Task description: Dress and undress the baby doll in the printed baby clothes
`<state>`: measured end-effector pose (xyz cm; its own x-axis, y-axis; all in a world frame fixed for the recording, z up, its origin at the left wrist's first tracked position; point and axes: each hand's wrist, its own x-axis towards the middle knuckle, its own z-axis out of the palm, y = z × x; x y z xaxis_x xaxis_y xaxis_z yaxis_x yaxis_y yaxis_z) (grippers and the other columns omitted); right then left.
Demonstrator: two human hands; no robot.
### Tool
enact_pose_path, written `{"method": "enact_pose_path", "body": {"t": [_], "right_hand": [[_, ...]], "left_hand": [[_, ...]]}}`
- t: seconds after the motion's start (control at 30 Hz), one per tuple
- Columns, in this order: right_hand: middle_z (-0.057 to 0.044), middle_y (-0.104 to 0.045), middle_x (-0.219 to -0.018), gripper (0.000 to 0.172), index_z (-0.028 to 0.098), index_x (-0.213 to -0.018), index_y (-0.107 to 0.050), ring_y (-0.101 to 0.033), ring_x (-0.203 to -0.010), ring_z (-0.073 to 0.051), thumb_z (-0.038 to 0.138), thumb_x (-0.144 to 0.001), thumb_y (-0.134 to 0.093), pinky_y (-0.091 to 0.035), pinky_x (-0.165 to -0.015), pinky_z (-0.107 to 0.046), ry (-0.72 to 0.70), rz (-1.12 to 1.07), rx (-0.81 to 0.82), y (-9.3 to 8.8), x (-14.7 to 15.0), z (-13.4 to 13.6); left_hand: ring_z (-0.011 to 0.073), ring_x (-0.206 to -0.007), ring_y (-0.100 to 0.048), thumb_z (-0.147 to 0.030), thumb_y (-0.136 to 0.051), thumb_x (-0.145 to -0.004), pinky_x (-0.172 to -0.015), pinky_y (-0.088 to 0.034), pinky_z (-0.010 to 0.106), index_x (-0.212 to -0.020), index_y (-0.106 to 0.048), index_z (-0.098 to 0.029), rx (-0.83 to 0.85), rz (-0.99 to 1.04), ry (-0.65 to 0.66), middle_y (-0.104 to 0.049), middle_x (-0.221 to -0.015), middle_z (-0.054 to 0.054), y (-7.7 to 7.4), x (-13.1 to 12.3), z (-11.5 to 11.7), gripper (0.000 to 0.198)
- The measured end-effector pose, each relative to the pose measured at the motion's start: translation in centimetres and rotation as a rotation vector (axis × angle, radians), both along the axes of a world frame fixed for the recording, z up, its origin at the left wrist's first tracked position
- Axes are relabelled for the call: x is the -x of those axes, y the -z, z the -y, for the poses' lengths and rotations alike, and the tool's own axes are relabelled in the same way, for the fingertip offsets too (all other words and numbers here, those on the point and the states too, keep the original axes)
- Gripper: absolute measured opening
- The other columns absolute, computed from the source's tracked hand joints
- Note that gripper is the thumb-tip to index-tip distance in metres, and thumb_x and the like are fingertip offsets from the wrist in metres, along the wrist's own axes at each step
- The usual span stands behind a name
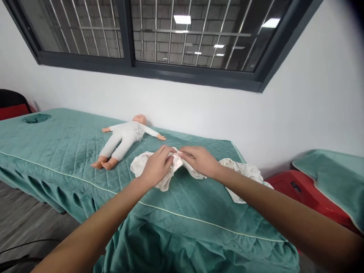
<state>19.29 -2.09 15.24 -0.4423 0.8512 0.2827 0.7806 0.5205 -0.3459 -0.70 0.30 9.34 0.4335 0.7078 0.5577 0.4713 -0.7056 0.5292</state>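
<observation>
A crumpled white cloth garment (165, 183) hangs between my hands just above the green bed, its lower folds touching the cover. My left hand (156, 165) is closed, pinching the gathered fabric between thumb and fingers. Close beside it, my right hand (200, 160) also grips the cloth's upper edge with closed fingers. The garment's exact kind is hidden by its folds. A baby doll (125, 134) in white clothing lies on its back to the left, arms spread and feet toward me. Another white cloth garment (244, 170) lies bunched to the right, partly behind my right forearm.
The bed's quilted green cover (71, 151) has a face hole (36, 118) at the far left. A red plastic chair or stool (301, 189) with green cloth (335, 174) stands at the right. Beyond the bed are a white wall and a dark-framed window (196, 74).
</observation>
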Motion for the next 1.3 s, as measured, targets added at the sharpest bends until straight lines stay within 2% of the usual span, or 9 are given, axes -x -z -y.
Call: {"method": "enact_pose_path", "body": {"t": [0.13, 0.33, 0.47, 0.67, 0.87, 1.0, 1.1, 1.2, 1.3], "right_hand": [[-0.002, -0.072, -0.099, 0.032, 0.024, -0.102, -0.069, -0.063, -0.090, -0.019, 0.040, -0.099, -0.041, -0.045, -0.083, -0.031, -0.019, -0.165, 0.058, -1.9, -0.3, 2.2], [-0.005, -0.070, -0.113, 0.035, 0.026, -0.114, -0.066, -0.064, -0.096, -0.024, 0.049, -0.090, -0.055, -0.046, -0.088, -0.037, 0.079, -0.134, 0.169, -1.8, -2.6, 3.2], [-0.009, -0.066, -0.124, 0.070, 0.023, -0.133, -0.054, -0.063, -0.105, -0.030, 0.053, -0.073, -0.075, -0.047, -0.092, -0.043, 0.137, -0.212, 0.378, 0.9, -3.8, 3.7], [-0.010, -0.074, -0.106, 0.051, 0.020, -0.111, -0.068, -0.069, -0.096, -0.030, 0.061, -0.083, -0.060, -0.055, -0.084, -0.047, 0.127, -0.948, 0.942, 7.4, 1.7, 6.4], [-0.005, -0.073, -0.112, 0.027, 0.024, -0.098, -0.069, -0.062, -0.117, -0.027, 0.045, -0.084, -0.059, -0.050, -0.100, -0.045, 0.132, -1.748, 1.030, 11.8, 6.6, 7.8], [0.001, -0.063, -0.132, 0.038, 0.033, -0.112, -0.066, -0.049, -0.133, -0.024, 0.057, -0.087, -0.050, -0.045, -0.108, -0.045, 0.029, -1.851, 0.859, 11.5, 7.3, 7.3], [-0.001, -0.060, -0.137, 0.044, 0.034, -0.121, -0.063, -0.051, -0.132, -0.027, 0.060, -0.087, -0.051, -0.044, -0.107, -0.049, -0.043, -1.730, 0.909, 10.3, 9.7, 6.7], [-0.005, -0.059, -0.139, 0.049, 0.033, -0.130, -0.059, -0.056, -0.126, -0.028, 0.049, -0.083, -0.064, -0.045, -0.105, -0.050, -0.077, -1.414, 1.074, 10.2, 12.5, 6.5], [-0.006, -0.054, -0.144, 0.063, 0.035, -0.131, -0.059, -0.058, -0.124, -0.029, 0.043, -0.072, -0.079, -0.041, -0.109, -0.049, -0.021, -1.011, 1.091, 12.5, 13.4, 6.9]], "left_hand": [[0.0241, -0.118, -0.052, -0.025, -0.060, -0.085, -0.102, -0.043, 0.040, -0.131, -0.047, -0.020, -0.071, 0.034, 0.049, -0.050, -0.129, 0.011, -1.7, -1.5, 0.1, 0.048], [0.0222, -0.094, -0.063, -0.024, -0.049, -0.093, -0.083, -0.048, 0.035, -0.102, -0.063, -0.023, -0.026, -0.153, 0.003, -0.068, -0.099, 0.003, -2.2, -1.6, 0.4, 0.017], [0.0211, -0.093, -0.062, -0.021, -0.049, -0.092, -0.078, -0.046, 0.031, -0.108, -0.064, -0.023, -0.296, -0.131, -0.165, -0.067, -0.098, 0.005, -4.7, -1.6, 0.9, 0.022], [0.0195, -0.077, -0.058, -0.019, -0.037, -0.097, -0.071, -0.044, 0.033, -0.114, -0.063, -0.027, -0.519, -0.133, -0.331, -0.058, -0.083, 0.005, -6.6, -3.4, 1.9, 0.032], [0.0251, -0.083, -0.061, -0.026, -0.060, -0.086, -0.067, -0.050, 0.037, -0.112, -0.062, -0.027, -0.183, -0.358, -0.179, -0.061, -0.097, 0.008, -4.7, -1.1, 7.5, 0.026], [0.0315, -0.127, -0.049, -0.039, -0.073, -0.078, -0.098, -0.049, 0.045, -0.138, -0.044, -0.039, 0.041, -0.259, 0.109, -0.045, -0.144, 0.006, -2.9, 3.7, 8.8, 0.067], [0.0342, -0.139, -0.037, -0.037, -0.078, -0.072, -0.107, -0.043, 0.050, -0.148, -0.032, -0.033, 0.158, -0.093, 0.004, -0.034, -0.154, 0.011, 0.1, 6.2, 7.6, 0.089], [0.0270, -0.121, -0.054, -0.030, -0.065, -0.083, -0.102, -0.047, 0.044, -0.129, -0.050, -0.025, 0.233, 0.122, -0.189, -0.057, -0.129, 0.010, 4.4, 9.8, 6.5, 0.048], [0.0243, -0.113, -0.058, -0.020, -0.055, -0.083, -0.100, -0.047, 0.041, -0.120, -0.053, -0.023, 0.149, 0.217, -0.612, -0.061, -0.121, 0.008, 8.8, 17.8, 7.3, 0.037]]}}
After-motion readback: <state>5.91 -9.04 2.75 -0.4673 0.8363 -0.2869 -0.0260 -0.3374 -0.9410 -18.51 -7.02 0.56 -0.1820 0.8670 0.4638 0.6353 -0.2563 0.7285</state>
